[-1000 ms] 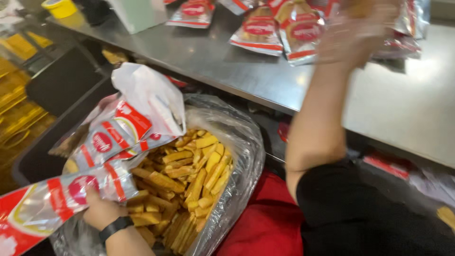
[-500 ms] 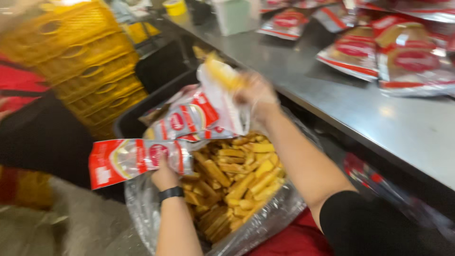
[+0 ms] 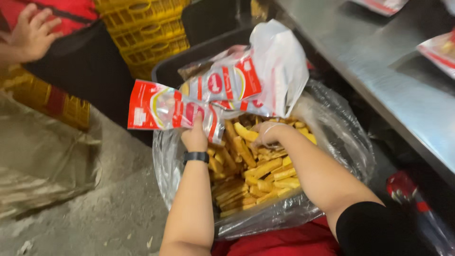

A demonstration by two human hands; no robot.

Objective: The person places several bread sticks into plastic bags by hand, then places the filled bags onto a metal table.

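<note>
Fingers of the left hand [image 3: 195, 137] pinch a bunch of red-and-white printed plastic snack pouches [image 3: 189, 106] above the clear plastic bag liner [image 3: 332, 137] full of yellow fried sticks [image 3: 256, 175]. The right hand [image 3: 268, 135] digs into the sticks, fingers curled around some. A grey steel worktop [image 3: 379, 80] runs alongside.

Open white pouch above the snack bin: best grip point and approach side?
Pinch the white pouch at its upper mouth edge, coming from above on the counter side. It stands mouth-up and limp; the left hand holds the printed pouches lower left, and the right hand is below in the yellow sticks.
</note>
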